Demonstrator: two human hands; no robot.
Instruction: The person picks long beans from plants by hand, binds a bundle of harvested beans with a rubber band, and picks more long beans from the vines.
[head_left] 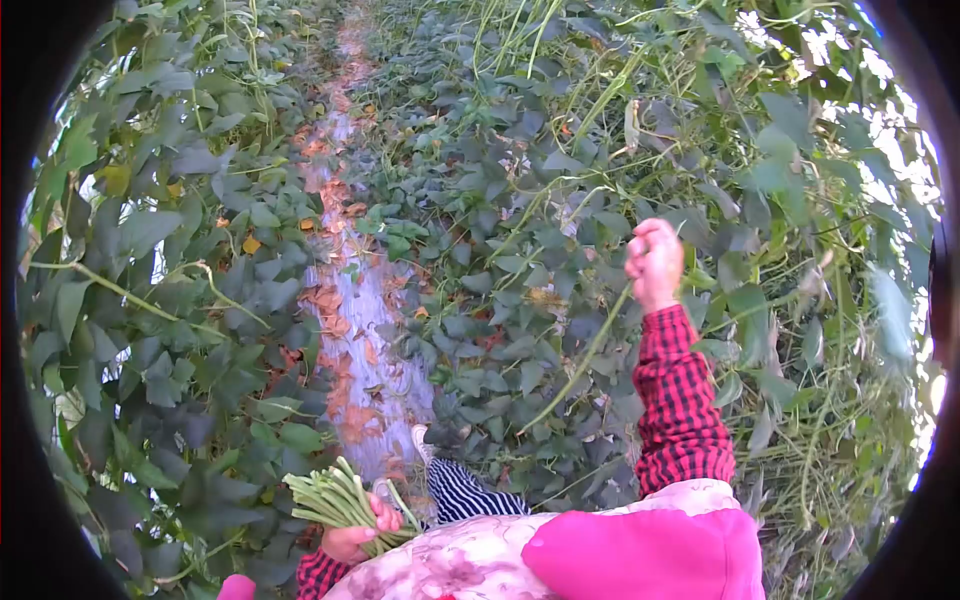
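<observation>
My left hand (365,530), low in the view, is wrapped round a bundle of long green beans (335,497) whose ends fan out to the upper left. My right hand (655,262) is raised among the vines at the right, its fingers closed. A single long green bean (580,372) slants from just below this hand down to the left; its upper end seems to run into the closed fingers. The fingertips and what lies inside them are partly hidden. Leaves surround the right hand on all sides.
Dense climbing bean vines (140,330) stand along the left, with more vines (800,330) at the right. Between them runs a narrow path (365,330) strewn with dry brown leaves. More long beans (605,97) hang at the upper right. A striped trouser leg (465,492) shows below.
</observation>
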